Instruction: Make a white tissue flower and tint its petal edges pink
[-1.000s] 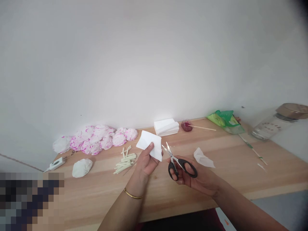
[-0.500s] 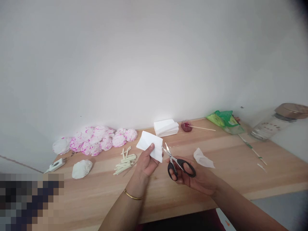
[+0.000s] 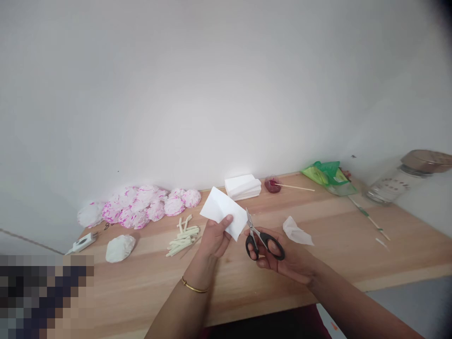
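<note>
In my left hand (image 3: pixel 216 237) is a folded white paper (image 3: pixel 223 208), pinched under the thumb and held above the table. My right hand (image 3: pixel 282 256) grips black-handled scissors (image 3: pixel 264 240), with fingers through the loops. The scissor blades meet the paper's right edge; whether they cut into it I cannot tell. Behind the paper lies a stack of white folded paper (image 3: pixel 243 187). A loose white paper scrap (image 3: pixel 296 230) rests to the right of the scissors. Left of my left hand is a pile of pale short sticks (image 3: pixel 183 240).
Pink-and-white paper balls (image 3: pixel 137 207) line the back left, with a white bundle (image 3: pixel 120 248) in front and a white plug (image 3: pixel 84 242) beside it. At the right are a dish of dark red stuff (image 3: pixel 272 184) with a stick, a green bag (image 3: pixel 328 174) and a glass jar (image 3: pixel 395 183).
My left hand has turned the paper slightly and brought it rightward to the scissors. The scissor blades, spread apart before, now look closer together at the paper's edge.
</note>
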`<state>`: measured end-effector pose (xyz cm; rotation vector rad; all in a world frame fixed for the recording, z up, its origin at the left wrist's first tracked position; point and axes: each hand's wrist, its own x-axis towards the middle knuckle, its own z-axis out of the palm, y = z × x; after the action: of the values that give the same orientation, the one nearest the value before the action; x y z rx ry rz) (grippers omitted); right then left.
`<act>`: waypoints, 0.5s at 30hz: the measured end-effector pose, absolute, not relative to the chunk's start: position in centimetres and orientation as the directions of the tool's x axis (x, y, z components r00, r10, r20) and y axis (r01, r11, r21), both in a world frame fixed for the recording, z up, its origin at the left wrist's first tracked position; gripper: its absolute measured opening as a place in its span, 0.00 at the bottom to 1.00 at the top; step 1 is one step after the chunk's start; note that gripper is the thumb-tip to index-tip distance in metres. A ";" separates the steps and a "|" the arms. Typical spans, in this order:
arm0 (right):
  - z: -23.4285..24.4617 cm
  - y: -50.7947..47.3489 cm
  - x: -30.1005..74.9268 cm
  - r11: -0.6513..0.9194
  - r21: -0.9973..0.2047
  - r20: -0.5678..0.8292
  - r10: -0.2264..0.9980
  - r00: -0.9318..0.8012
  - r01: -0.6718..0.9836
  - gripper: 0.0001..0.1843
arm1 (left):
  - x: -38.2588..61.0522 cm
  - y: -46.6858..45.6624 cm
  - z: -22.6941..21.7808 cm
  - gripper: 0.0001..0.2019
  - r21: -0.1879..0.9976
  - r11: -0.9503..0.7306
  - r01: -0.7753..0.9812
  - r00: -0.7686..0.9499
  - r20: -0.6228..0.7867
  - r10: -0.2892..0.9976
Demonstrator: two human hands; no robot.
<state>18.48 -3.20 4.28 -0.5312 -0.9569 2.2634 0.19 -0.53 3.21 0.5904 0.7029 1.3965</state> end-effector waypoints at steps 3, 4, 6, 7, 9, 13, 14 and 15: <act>4.1 -3.2 18.6 -0.550 -0.748 -0.150 0.685 -0.713 -0.371 0.27 | 0.2 -0.6 3.0 0.26 0.740 0.112 -0.663 0.063 -0.094 0.994; 4.0 -3.2 18.6 -0.552 -0.748 -0.157 0.686 -0.710 -0.368 0.27 | 0.1 -0.6 3.0 0.26 0.741 0.120 -0.661 0.067 -0.101 0.993; 3.9 -3.3 18.7 -0.558 -0.749 -0.171 0.684 -0.710 -0.357 0.26 | 0.1 -0.6 3.0 0.26 0.740 0.139 -0.658 0.082 -0.113 0.990; 3.9 -3.3 18.7 -0.561 -0.752 -0.181 0.680 -0.710 -0.345 0.24 | 0.1 -0.6 3.0 0.25 0.740 0.149 -0.656 0.094 -0.116 0.989; 4.1 -3.4 18.8 -0.566 -0.761 -0.204 0.673 -0.711 -0.318 0.19 | 0.1 -0.6 3.2 0.24 0.740 0.156 -0.655 0.112 -0.110 0.988; 4.4 -3.6 18.5 -0.565 -0.775 -0.231 0.671 -0.704 -0.284 0.15 | 0.2 -0.8 3.6 0.22 0.743 0.159 -0.650 0.105 -0.119 0.987; 4.4 -3.6 18.4 -0.566 -0.775 -0.239 0.674 -0.699 -0.281 0.15 | 0.2 -0.9 3.7 0.22 0.747 0.169 -0.643 0.101 -0.136 0.986; 4.5 -3.6 18.4 -0.567 -0.775 -0.247 0.677 -0.694 -0.278 0.15 | 0.3 -0.9 3.9 0.22 0.750 0.182 -0.635 0.094 -0.159 0.983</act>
<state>18.36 -3.60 4.45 -0.7237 -0.9882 2.2567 0.27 -0.95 3.86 0.5808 0.7462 1.3051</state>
